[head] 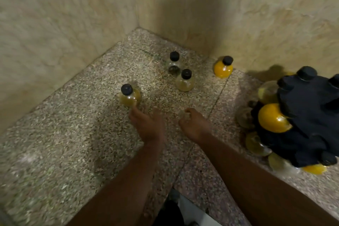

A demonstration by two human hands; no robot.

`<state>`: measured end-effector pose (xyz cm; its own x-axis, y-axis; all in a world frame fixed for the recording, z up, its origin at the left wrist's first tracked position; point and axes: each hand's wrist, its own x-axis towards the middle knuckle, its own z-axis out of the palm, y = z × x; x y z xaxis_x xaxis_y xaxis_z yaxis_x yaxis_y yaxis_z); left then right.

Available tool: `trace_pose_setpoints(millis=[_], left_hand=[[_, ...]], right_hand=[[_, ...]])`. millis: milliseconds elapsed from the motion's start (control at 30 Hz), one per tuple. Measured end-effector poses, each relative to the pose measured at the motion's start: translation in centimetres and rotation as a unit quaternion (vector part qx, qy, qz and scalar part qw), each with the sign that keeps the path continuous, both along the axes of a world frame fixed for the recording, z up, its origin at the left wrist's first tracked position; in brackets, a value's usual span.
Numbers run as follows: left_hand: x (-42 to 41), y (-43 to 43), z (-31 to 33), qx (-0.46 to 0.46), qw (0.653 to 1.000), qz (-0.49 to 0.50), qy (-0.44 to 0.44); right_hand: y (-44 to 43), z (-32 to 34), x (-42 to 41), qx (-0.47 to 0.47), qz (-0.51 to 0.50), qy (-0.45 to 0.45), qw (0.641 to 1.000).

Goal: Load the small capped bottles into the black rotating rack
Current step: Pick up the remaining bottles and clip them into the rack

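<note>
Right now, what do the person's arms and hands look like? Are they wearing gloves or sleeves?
No gloves and no sleeves show. Both forearms are bare all the way to the bottom edge of the picture. The left hand and the right hand are bare too, with no ring, watch or bracelet that I can see. The picture is a bit blurry, so tiny things could be missed.

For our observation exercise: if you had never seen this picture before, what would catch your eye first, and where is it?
The bright orange bottle standing by the right wall stands out, as does the black rotating rack at the right edge, already holding several bottles. Both bare hands reach over the speckled counter, the left hand nearly at the nearest capped bottle, the right hand beside it, empty.
</note>
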<state>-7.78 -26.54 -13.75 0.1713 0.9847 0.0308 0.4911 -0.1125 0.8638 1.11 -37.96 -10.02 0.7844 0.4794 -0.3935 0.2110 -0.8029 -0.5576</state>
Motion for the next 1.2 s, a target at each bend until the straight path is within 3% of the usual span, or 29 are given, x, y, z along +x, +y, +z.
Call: trace_pose_setpoints(millis=[267,467,667,933,1200], left_hand=[[0.5,9.0,-1.4,0.117,0.992,0.039,-0.020],[-0.1,11.6,-1.9,0.131,0.991,0.009,-0.014],[0.1,11.9,-1.3,0.104,0.994,0.005,-0.024],[0.3,10.1,0.6,0.100,0.994,-0.028,-0.040],[2.0,4.0,4.8,0.100,0.988,-0.101,-0.061]], right_hand=[[6.9,-1.9,-0.7,-0.116,0.150,-0.058,0.980],[10.7,-3.2,-0.9,-0.168,0.222,-0.075,0.958],[11.4,-3.6,-1.2,-0.182,0.228,-0.077,0.953],[10.1,-3.0,-1.0,-0.137,0.210,-0.083,0.965],[4.2,0.3,-0.7,-0.006,0.085,-0.114,0.990]])
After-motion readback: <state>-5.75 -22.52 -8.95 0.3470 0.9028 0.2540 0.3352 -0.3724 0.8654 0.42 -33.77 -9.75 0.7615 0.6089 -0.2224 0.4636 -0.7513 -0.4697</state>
